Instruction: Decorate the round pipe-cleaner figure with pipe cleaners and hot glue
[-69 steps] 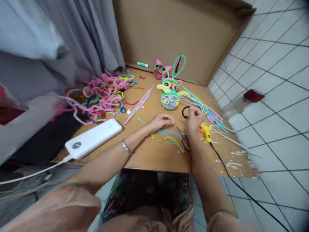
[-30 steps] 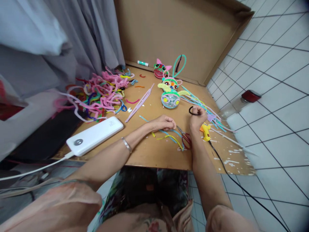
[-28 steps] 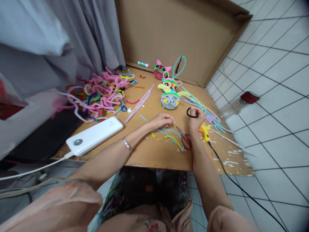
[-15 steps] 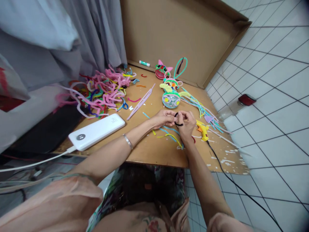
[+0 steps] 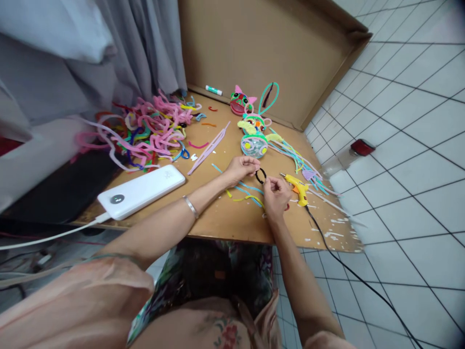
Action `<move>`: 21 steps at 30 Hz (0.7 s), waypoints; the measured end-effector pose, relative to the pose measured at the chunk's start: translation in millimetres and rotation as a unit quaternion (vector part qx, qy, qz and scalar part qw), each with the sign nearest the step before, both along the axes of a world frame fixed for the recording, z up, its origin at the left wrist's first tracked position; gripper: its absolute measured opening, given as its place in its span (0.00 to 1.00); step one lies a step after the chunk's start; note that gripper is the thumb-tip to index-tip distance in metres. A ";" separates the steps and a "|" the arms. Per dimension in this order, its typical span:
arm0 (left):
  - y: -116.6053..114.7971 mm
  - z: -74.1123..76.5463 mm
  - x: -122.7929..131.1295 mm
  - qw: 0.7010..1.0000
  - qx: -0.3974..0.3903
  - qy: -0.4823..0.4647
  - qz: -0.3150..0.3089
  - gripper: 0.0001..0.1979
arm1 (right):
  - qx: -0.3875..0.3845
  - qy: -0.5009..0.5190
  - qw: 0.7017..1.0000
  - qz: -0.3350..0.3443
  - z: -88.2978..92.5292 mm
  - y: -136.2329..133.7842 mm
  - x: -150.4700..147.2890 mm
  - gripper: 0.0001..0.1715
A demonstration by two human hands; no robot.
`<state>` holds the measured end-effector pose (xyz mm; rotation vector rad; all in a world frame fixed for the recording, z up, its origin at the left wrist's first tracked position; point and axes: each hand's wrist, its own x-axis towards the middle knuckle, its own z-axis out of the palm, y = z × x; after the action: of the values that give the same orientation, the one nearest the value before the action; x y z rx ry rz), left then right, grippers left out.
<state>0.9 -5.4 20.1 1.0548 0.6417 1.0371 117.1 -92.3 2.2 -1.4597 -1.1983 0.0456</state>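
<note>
A black pipe cleaner (image 5: 260,175), bent into a small loop, is held between my two hands above the table. My left hand (image 5: 242,169) pinches its upper left side, and my right hand (image 5: 276,195) pinches its lower right side. Just beyond them stands a clear round ornament (image 5: 254,145) dressed with green, pink and yellow pipe cleaners, with a face on top. Blue pipe cleaner pieces (image 5: 250,186) and a yellow piece (image 5: 249,198) lie under my hands. A yellow glue gun (image 5: 298,189) rests right of my right hand.
A tangled heap of pink and mixed pipe cleaners (image 5: 156,128) covers the left side, behind a white power bank (image 5: 141,191). A red face ornament (image 5: 240,103) and glue stick (image 5: 213,90) stand near the cardboard wall (image 5: 254,43). The glue gun's black cord (image 5: 337,259) runs off the table.
My hands have drawn slightly apart, and the black pipe cleaner now shows as a more closed loop between them. The whole view has shifted a little.
</note>
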 end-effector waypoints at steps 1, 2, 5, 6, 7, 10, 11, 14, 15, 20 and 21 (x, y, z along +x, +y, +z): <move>-0.5 -0.5 0.8 1.000 0.005 0.002 0.002 0.11 | -0.014 0.011 1.000 0.003 -1.4 -1.3 -1.2 0.10; -1.0 -0.8 1.6 1.000 0.009 0.003 0.005 0.11 | -0.028 0.025 0.999 0.006 -2.4 -2.4 -2.3 0.10; -2.4 -1.2 3.8 1.000 0.024 0.012 0.017 0.09 | -0.053 0.066 0.996 0.006 -3.7 -4.9 -5.6 0.11; -2.8 -1.4 4.2 0.999 0.035 0.018 0.021 0.08 | -0.056 0.078 0.995 0.005 -3.6 -5.3 -6.8 0.11; -3.1 -1.5 4.4 0.998 0.053 0.026 0.025 0.07 | -0.059 0.092 0.994 0.006 -3.3 -5.5 -8.0 0.11; -3.5 -2.5 3.9 0.989 0.127 0.061 0.043 0.04 | -0.079 0.143 0.986 0.033 -2.6 -5.4 -11.0 0.10; -3.6 -3.0 3.6 0.985 0.147 0.073 0.045 0.04 | -0.089 0.165 0.981 0.050 -2.4 -5.5 -11.8 0.10; -4.4 -5.0 3.4 0.980 0.175 0.087 0.044 0.04 | -0.114 0.214 0.966 0.093 -1.2 -6.7 -13.8 0.11; -5.0 -5.8 3.6 0.979 0.180 0.086 0.046 0.04 | -0.119 0.223 0.962 0.101 -0.4 -7.1 -14.6 0.11; -11.2 -6.7 3.8 0.965 0.222 0.107 0.092 0.06 | -0.122 0.286 0.942 0.124 6.6 -3.2 -21.2 0.07; -12.8 -5.9 3.2 0.961 0.230 0.116 0.101 0.06 | -0.120 0.314 0.934 0.124 7.7 -1.2 -22.8 0.06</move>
<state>4.1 -18.3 14.2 1.5577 0.7259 1.2883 94.3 -93.4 9.9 -1.3398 -0.8500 0.7992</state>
